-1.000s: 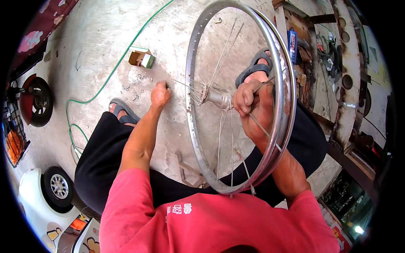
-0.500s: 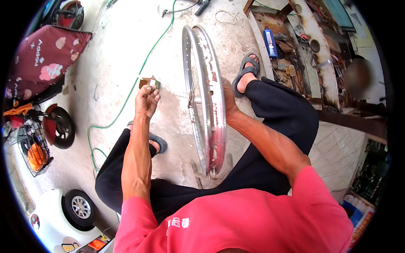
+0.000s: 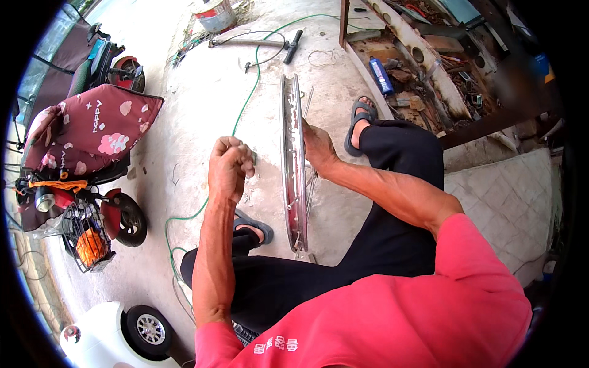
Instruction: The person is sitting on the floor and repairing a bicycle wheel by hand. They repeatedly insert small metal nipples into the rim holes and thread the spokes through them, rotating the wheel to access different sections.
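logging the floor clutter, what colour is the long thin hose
The hose is green, best seen in the head view.

- The right hand (image 3: pixel 320 149) was partly hidden behind the wheel rim (image 3: pixel 295 172).
- Left hand (image 3: pixel 230 167) — any contents were too small to tell.
- White vehicle (image 3: pixel 101 340) — the lower edge cut it off.

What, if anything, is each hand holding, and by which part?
Right hand: at the right side of the wheel rim, grip hidden, so its hold cannot be told. Left hand: curled; cannot tell whether it holds anything.
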Available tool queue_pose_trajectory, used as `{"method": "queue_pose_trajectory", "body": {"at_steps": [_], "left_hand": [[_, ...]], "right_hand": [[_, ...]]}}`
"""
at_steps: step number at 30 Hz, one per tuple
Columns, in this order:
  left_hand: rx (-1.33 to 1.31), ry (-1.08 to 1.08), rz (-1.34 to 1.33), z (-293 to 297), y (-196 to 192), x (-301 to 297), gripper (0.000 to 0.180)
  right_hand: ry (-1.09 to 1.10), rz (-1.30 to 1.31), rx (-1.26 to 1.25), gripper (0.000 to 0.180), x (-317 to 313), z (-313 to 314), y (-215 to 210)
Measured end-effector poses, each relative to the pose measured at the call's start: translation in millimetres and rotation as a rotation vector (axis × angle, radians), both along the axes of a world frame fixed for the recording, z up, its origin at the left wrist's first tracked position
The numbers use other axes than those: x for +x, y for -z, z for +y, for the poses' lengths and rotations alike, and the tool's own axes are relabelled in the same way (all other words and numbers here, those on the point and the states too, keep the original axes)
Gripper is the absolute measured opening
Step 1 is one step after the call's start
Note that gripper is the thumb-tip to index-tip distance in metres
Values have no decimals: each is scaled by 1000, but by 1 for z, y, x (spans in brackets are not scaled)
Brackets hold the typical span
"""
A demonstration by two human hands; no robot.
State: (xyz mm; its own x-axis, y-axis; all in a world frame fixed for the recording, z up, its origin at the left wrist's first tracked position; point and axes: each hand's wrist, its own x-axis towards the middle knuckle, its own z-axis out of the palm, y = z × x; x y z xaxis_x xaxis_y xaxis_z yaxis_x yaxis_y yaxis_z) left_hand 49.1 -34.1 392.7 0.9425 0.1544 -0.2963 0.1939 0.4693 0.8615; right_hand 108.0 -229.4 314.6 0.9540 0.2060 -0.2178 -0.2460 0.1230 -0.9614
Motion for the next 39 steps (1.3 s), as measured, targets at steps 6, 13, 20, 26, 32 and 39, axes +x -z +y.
{"method": "queue_pose_trajectory", "body": {"at_steps": [6,13,20,26,32,39], "left_hand": [[-2,-7,46,-18,-21,13,19],[30,89,-26,-26,-41,12,21],[26,182,34,-18,-36,12,15],[237,263,-41,-31,-41,6,13],[481,336,-118,-43,-44,10,11],[552,395,-234,-34,-35,8,16]], "right_hand": [[-75,125,-28,65,-1,-12,-20],[-56,49,-30,64,11,-14,5],[-95,95,96,66,0,1,-3],[-107,6,-75,66,11,-9,0],[-102,7,-151,77,12,-11,-5],[-88,-19,-179,78,12,-13,-6]]}}
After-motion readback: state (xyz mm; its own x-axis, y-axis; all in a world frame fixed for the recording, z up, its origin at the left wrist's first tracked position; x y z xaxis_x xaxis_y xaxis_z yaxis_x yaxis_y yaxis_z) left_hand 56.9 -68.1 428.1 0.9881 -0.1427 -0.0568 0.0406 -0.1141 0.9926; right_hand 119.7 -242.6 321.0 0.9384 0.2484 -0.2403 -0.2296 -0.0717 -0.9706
